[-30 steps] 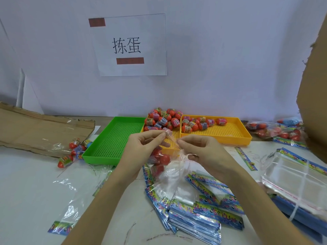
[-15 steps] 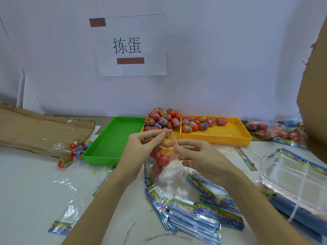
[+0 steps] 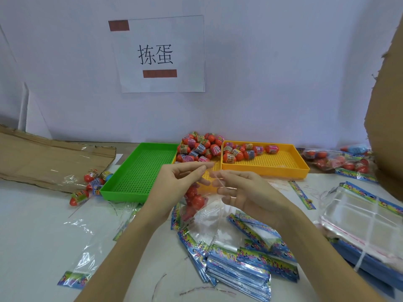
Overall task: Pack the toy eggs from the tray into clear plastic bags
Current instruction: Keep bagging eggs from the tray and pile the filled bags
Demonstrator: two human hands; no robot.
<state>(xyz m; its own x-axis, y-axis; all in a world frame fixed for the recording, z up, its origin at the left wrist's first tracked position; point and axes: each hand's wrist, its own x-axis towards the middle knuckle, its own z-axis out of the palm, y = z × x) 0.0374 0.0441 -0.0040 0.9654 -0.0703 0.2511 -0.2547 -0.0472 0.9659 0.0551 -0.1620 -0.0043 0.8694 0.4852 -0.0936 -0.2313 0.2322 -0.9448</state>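
Two bare forearms, apparently no sleeves.

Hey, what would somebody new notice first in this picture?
Two bare hands at centre: the left hand pinches a clear plastic bag holding red toy eggs, the right hand beside it. Behind them, a heap of red eggs fills a yellow perforated tray, next to a green perforated tray.

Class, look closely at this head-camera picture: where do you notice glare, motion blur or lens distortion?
Head view: glare streaks the loose clear bag and the bag stack; the right hand has blurred fingertips at the sealing strip, while the left hand pinches the filled bag; the wide lens tilts the cardboard at the right edge inward.
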